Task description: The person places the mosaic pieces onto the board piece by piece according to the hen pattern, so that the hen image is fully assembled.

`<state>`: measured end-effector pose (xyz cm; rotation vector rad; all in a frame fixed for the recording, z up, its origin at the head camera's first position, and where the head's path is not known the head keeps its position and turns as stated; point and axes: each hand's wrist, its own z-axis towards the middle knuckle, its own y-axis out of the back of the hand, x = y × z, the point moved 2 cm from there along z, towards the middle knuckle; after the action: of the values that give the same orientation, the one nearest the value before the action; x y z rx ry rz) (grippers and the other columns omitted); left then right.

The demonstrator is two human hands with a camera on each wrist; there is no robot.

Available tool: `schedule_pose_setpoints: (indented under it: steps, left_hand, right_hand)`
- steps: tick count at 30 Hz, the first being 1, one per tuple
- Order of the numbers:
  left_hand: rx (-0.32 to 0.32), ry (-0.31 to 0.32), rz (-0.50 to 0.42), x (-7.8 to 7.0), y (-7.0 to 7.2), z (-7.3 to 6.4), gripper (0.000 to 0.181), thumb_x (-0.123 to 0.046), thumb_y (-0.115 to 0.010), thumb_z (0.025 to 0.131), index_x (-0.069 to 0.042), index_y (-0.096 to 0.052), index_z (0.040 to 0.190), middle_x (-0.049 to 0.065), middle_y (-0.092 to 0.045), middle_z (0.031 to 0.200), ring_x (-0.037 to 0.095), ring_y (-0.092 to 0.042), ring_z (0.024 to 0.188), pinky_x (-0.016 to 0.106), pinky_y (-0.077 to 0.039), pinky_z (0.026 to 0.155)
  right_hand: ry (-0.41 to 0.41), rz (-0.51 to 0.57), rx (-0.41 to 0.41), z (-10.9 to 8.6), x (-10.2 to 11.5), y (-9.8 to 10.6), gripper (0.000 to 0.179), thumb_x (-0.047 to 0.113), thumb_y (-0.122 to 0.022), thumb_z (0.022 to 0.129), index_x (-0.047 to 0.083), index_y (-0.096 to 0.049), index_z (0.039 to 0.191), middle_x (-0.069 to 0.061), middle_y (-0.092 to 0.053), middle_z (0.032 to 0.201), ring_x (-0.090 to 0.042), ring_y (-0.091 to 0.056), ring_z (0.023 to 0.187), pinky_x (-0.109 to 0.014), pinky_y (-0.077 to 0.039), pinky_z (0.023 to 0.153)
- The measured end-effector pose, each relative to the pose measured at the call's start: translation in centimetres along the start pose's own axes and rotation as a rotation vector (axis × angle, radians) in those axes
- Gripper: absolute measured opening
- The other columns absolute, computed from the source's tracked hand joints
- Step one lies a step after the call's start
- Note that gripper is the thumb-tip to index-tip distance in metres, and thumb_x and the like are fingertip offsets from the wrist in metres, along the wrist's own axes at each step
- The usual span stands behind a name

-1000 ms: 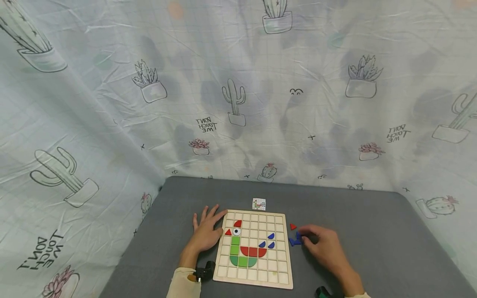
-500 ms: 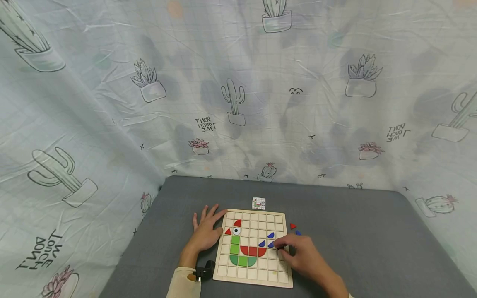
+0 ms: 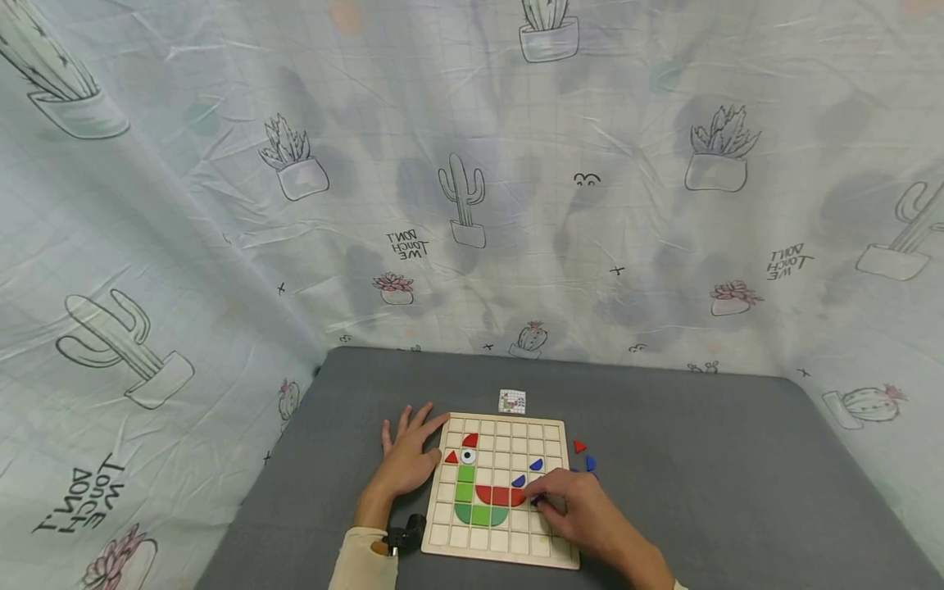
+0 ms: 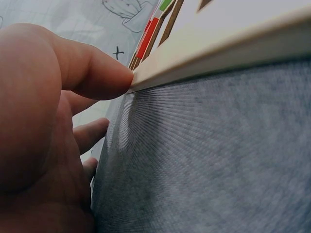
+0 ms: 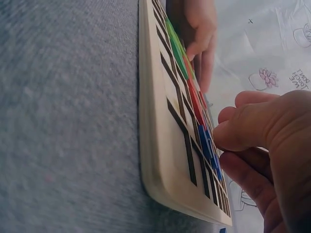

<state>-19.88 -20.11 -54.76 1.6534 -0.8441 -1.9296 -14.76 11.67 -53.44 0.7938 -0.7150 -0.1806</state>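
A wooden grid board (image 3: 497,543) lies on the grey table, with red, green and blue pieces set in its cells. My left hand (image 3: 407,463) lies spread at the board's left side; in the left wrist view its fingertip (image 4: 119,83) touches the board's edge. Over the right part of the board, my right hand (image 3: 586,504) pinches a small blue puzzle piece (image 5: 206,141) between thumb and finger, low over the cells beside the red row (image 3: 500,496). Fingers partly cover that piece, so its outline is unclear. Blue half-round pieces (image 3: 536,464) sit just above the hand.
Right of the board lie a red triangle (image 3: 579,447) and blue pieces (image 3: 591,464), partly behind the right hand. A small picture card (image 3: 512,401) lies beyond the board's far edge. A cactus-print curtain (image 3: 472,328) hangs behind the table.
My right hand has moved left from the loose pieces beside the board onto its right part, then slightly lower, carrying a blue piece. The left hand has stayed still.
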Motion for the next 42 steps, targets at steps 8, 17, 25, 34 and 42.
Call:
schedule_pose_setpoints:
  steps: [8, 17, 25, 34, 42]
  left_hand:
    - [0.002, 0.007, 0.003, 0.0, 0.0, 0.0, 0.063, -0.005, -0.063, 0.097, -0.017, -0.06, 0.159, 0.019, -0.036, 0.177, 0.053, -0.01, 0.168, 0.078, 0.012, 0.128]
    - [0.005, 0.007, 0.002, -0.1, 0.0, -0.1, 0.063, -0.006, -0.063, 0.098, -0.018, -0.059, 0.16, 0.018, -0.035, 0.178, 0.052, -0.01, 0.169, 0.077, 0.012, 0.128]
    - [0.004, 0.003, -0.009, 0.0, 0.1, 0.0, 0.064, -0.004, -0.063, 0.098, -0.018, -0.06, 0.16, 0.019, -0.035, 0.178, 0.053, -0.009, 0.168, 0.078, 0.013, 0.127]
    - [0.012, 0.003, -0.013, -0.1, 0.2, -0.2, 0.063, -0.004, -0.062, 0.098, -0.017, -0.059, 0.16, 0.02, -0.035, 0.177, 0.053, -0.009, 0.168, 0.078, 0.013, 0.127]
    - [0.008, -0.001, -0.014, -0.1, 0.1, -0.1, 0.064, -0.003, -0.062, 0.098, -0.016, -0.059, 0.16, 0.02, -0.035, 0.178, 0.053, -0.009, 0.168, 0.078, 0.013, 0.127]
  right_hand:
    - [-0.012, 0.025, 0.012, -0.2, 0.7, -0.4, 0.038, -0.01, -0.085, 0.084, 0.018, -0.084, 0.109, 0.007, -0.083, 0.105, -0.002, -0.075, 0.096, -0.014, -0.06, 0.083]
    - [-0.026, -0.012, -0.036, -0.2, 0.2, 0.9, 0.038, -0.012, -0.085, 0.081, 0.016, -0.084, 0.108, 0.005, -0.083, 0.104, -0.007, -0.077, 0.094, -0.025, -0.064, 0.078]
    - [-0.229, -0.16, -0.14, -0.7, -3.0, 4.1, 0.034, -0.009, -0.086, 0.082, 0.012, -0.085, 0.108, 0.007, -0.084, 0.106, -0.009, -0.08, 0.098, -0.038, -0.068, 0.082]
    - [-0.332, -0.21, -0.098, -1.7, -5.7, 5.3, 0.044, -0.013, -0.077, 0.082, 0.017, -0.086, 0.113, 0.007, -0.084, 0.111, -0.012, -0.08, 0.103, -0.041, -0.067, 0.087]
    - [-0.28, -0.292, -0.184, -3.7, -5.2, 6.3, 0.046, -0.014, -0.085, 0.075, 0.018, -0.086, 0.108, 0.01, -0.084, 0.102, -0.011, -0.08, 0.095, -0.039, -0.067, 0.081]
